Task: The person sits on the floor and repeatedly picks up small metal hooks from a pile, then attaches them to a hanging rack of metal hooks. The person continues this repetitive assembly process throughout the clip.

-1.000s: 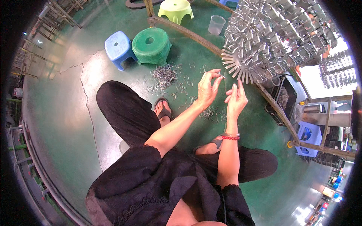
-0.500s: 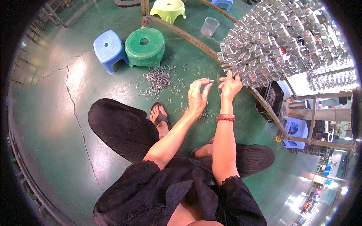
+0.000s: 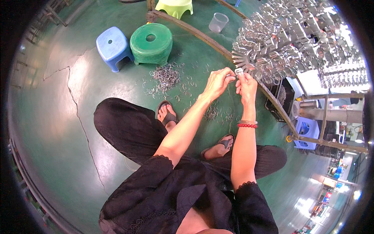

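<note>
- Head view: the left hand (image 3: 217,84) is held near the lower edge of a large rounded cluster of silver metal plates (image 3: 288,43); its thumb and forefinger are pinched on a small grey metal piece (image 3: 231,75), whose shape is partly hidden.
- The right hand (image 3: 247,87) is set just beside it, a small bright silver metal piece (image 3: 239,71) being gripped at the fingertips. Whether the two pieces are in contact cannot be told.
- A bracelet of red round beads (image 3: 247,125) is worn on the right wrist.
- Small curved grey metal links (image 3: 165,76) are heaped on the glossy green floor (image 3: 93,85), with others scattered around.
- Behind the heap, a round green plastic stool (image 3: 151,48) and a light blue square plastic stool (image 3: 113,45) are placed side by side.
- A clear plastic cup (image 3: 218,23) is located beyond a long brown beam (image 3: 194,32).
</note>
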`<move>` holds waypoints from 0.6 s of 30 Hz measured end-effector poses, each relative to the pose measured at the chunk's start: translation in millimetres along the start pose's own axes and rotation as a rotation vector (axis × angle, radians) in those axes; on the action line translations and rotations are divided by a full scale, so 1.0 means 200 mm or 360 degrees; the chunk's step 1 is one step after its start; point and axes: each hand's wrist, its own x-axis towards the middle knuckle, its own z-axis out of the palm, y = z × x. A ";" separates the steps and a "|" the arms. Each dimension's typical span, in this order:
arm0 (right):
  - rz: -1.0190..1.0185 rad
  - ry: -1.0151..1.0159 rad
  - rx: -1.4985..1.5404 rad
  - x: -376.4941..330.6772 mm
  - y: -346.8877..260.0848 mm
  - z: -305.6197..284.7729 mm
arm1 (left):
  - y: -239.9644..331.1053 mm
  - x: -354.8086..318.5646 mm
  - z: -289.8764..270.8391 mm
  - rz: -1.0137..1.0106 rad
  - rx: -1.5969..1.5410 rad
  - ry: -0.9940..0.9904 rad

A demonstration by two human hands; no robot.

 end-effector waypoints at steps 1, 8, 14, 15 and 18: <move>0.0022 -0.0040 -0.0029 -0.01 -0.02 -0.01 | 0.00 0.00 0.01 -0.0047 -0.0005 -0.0054; 0.0111 -0.0220 -0.0114 0.00 -0.01 -0.13 | 0.00 0.00 0.09 -0.0127 0.0130 -0.0144; -0.0029 -0.0006 -0.0448 0.01 -0.03 -0.17 | -0.01 0.01 0.16 0.0020 0.0167 0.0090; -0.0043 0.0052 -0.0520 0.00 -0.04 -0.16 | 0.02 0.01 0.16 0.0122 0.0242 0.0253; -0.0255 0.0172 -0.0782 0.02 0.03 -0.13 | 0.10 0.05 0.10 0.0237 0.0272 0.0329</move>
